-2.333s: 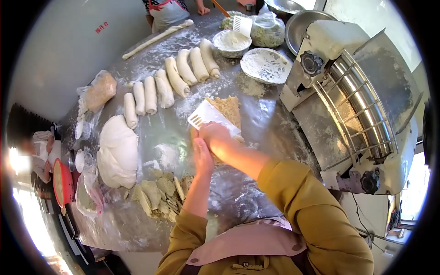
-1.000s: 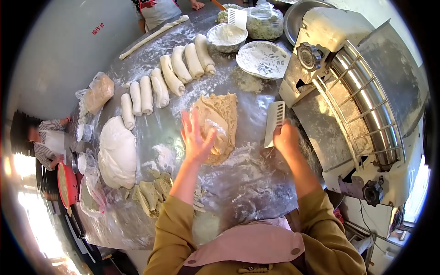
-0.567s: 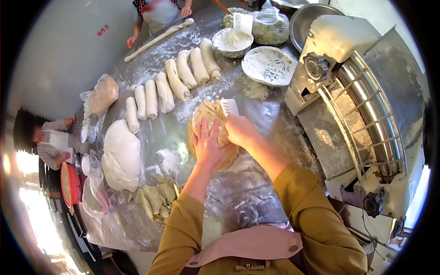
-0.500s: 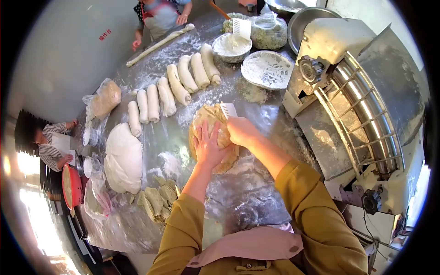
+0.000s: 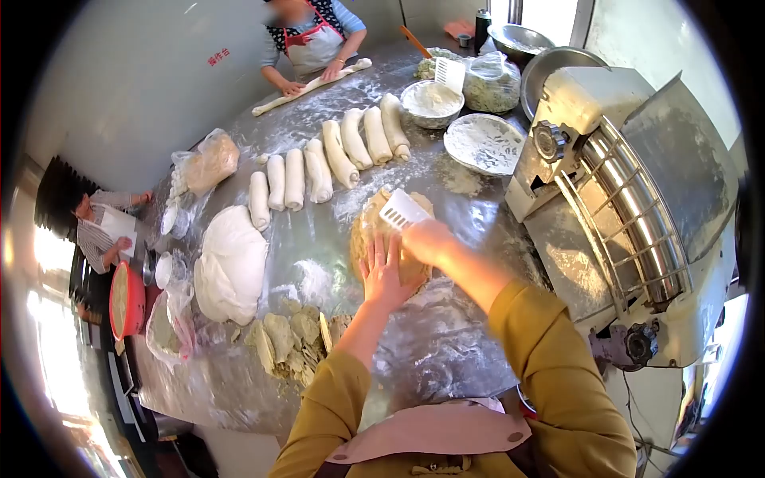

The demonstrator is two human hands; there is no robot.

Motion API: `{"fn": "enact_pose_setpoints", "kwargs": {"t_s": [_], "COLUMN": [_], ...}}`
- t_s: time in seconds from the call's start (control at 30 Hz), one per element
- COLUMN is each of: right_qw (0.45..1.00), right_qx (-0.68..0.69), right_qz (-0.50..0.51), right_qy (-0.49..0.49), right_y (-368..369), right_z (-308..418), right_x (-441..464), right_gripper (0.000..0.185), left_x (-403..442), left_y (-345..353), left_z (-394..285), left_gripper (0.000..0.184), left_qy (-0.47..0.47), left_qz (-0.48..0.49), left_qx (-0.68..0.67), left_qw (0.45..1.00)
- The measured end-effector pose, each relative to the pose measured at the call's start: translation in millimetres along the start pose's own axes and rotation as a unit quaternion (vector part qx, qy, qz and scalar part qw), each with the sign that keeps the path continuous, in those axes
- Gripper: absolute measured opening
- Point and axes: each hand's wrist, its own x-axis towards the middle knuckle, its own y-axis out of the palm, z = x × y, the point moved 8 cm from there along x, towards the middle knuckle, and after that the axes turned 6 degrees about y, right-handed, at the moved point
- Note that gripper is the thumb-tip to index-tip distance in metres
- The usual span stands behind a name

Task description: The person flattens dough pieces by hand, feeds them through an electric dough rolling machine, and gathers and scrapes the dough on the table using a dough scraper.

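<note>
A flattened mass of tan dough (image 5: 366,231) lies on the floured metal table (image 5: 446,342) in front of me. My left hand (image 5: 387,275) rests on its near part with the fingers spread. My right hand (image 5: 429,241) is closed round a white slotted scraper (image 5: 405,210), which is over the dough's upper right part. Beyond and to the left, several white dough rolls (image 5: 340,153) lie in a row. A big white dough lump (image 5: 231,263) sits at the left, and greenish dough scraps (image 5: 291,342) lie near my left forearm.
A steel roller machine (image 5: 629,207) stands at the right. Floury bowls (image 5: 484,143) and a bag of chopped greens (image 5: 491,82) are at the back. One person (image 5: 315,40) has both hands on a long dough strip (image 5: 311,86); another person (image 5: 103,231) is at the far left, near a red basin (image 5: 127,299).
The scraper has moved from the dough's right edge to over its top, with my right hand. My left hand stays spread on the dough. The person at the back now has both hands on the strip.
</note>
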Motion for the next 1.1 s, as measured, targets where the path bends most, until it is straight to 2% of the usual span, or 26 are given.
{"fn": "enact_pose_setpoints", "kwargs": {"t_s": [0.07, 0.17, 0.2, 0.23, 0.27, 0.3, 0.33, 0.37, 0.4, 0.43, 0.5, 0.53, 0.57, 0.63, 0.67, 0.77, 0.8, 0.87, 0.97, 1.0, 1.1], "right_qw": [0.998, 0.988, 0.979, 0.978, 0.987, 0.99, 0.994, 0.993, 0.991, 0.987, 0.952, 0.931, 0.903, 0.797, 0.843, 0.813, 0.812, 0.807, 0.769, 0.724, 0.687], "right_qx": [-0.054, 0.029, 0.007, 0.012, -0.028, -0.069, -0.057, -0.036, -0.016, 0.005, 0.113, 0.246, 0.37, 0.596, 0.525, 0.572, 0.576, 0.586, 0.637, 0.686, 0.72], "right_qz": [0.012, -0.151, -0.201, -0.208, -0.159, -0.113, -0.089, -0.11, -0.128, -0.149, -0.272, -0.265, -0.215, -0.093, -0.119, -0.093, -0.078, -0.055, -0.016, 0.014, 0.068], "right_qy": [-0.033, 0.021, 0.041, 0.007, -0.024, -0.054, -0.02, 0.005, 0.029, 0.054, 0.077, 0.042, 0.041, 0.038, 0.021, 0.057, 0.057, 0.057, 0.057, 0.069, 0.076], "right_y": [-36.0, -86.0, -80.6, -57.3, -10.7, 6.2, 9.2, -2.5, -35.3, -58.2, -93.4, -95.3, -85.9, -63.2, -49.4, -14.7, -3.9, 13.7, 52.2, 67.3, 114.5], "right_z": [-7.8, -24.6, -20.1, -13.5, -8.3, 8.2, 1.7, -11.7, -16.7, -22.1, -34.8, -39.2, -35.5, -4.3, 2.0, 47.9, 65.2, 96.6, 141.1, 156.2, 189.2], "right_x": [-6.5, -24.5, -29.2, -30.1, -25.4, -24.5, -21.6, -19.4, -21.6, -26.6, -42.1, -41.7, -37.5, -34.4, -28.1, -16.7, -11.8, 2.5, 30.2, 37.3, 58.0], "right_gripper": [0.02, 0.015, 0.011, 0.012, 0.015, 0.019, 0.02, 0.019, 0.017, 0.016, 0.012, 0.011, 0.011, 0.01, 0.012, 0.012, 0.012, 0.013, 0.014, 0.016, 0.017], "left_x": [-2.7, -7.7, -7.3, -7.0, -10.4, -11.7, -11.8, -12.6, -15.1, -25.3, -44.0, -57.8, -71.6, -103.2, -119.2, -168.8, -186.3, -219.3, -266.3, -280.3, -311.2], "left_y": [-3.1, -16.6, -10.3, -0.2, 6.4, 2.3, -4.2, -6.7, -9.1, -19.2, -49.6, -57.1, -58.1, -60.9, -68.6, -91.9, -101.7, -110.5, -123.7, -128.1, -134.5], "left_z": [1.0, 4.8, 4.5, 5.4, 6.2, 7.1, 6.1, 5.6, 12.9, 17.8, 21.0, 28.2, 38.4, 56.7, 62.1, 77.5, 81.4, 96.7, 118.9, 125.6, 142.3], "left_gripper": [0.103, 0.106, 0.106, 0.106, 0.106, 0.107, 0.107, 0.107, 0.106, 0.107, 0.107, 0.101, 0.099, 0.094, 0.084, 0.077, 0.072, 0.071, 0.068, 0.068, 0.064], "left_qy": [0.008, -0.007, 0.0, 0.006, 0.011, 0.01, 0.012, 0.012, 0.045, 0.02, -0.027, -0.02, -0.025, -0.039, -0.054, -0.057, -0.029, -0.055, -0.087, -0.095, -0.109], "left_qz": [0.013, -0.037, -0.031, -0.023, -0.013, -0.013, -0.011, -0.009, -0.055, -0.074, -0.117, -0.156, -0.159, -0.165, -0.182, -0.232, -0.27, -0.276, -0.301, -0.31, -0.345], "left_qx": [-0.026, -0.065, -0.056, -0.046, -0.035, -0.049, -0.062, -0.079, -0.139, -0.136, -0.13, -0.126, -0.186, -0.301, -0.309, -0.312, -0.272, -0.291, -0.306, -0.302, -0.315], "left_qw": [1.0, 0.997, 0.998, 0.999, 0.999, 0.999, 0.998, 0.997, 0.988, 0.988, 0.984, 0.979, 0.969, 0.939, 0.932, 0.92, 0.923, 0.914, 0.899, 0.897, 0.877]}}
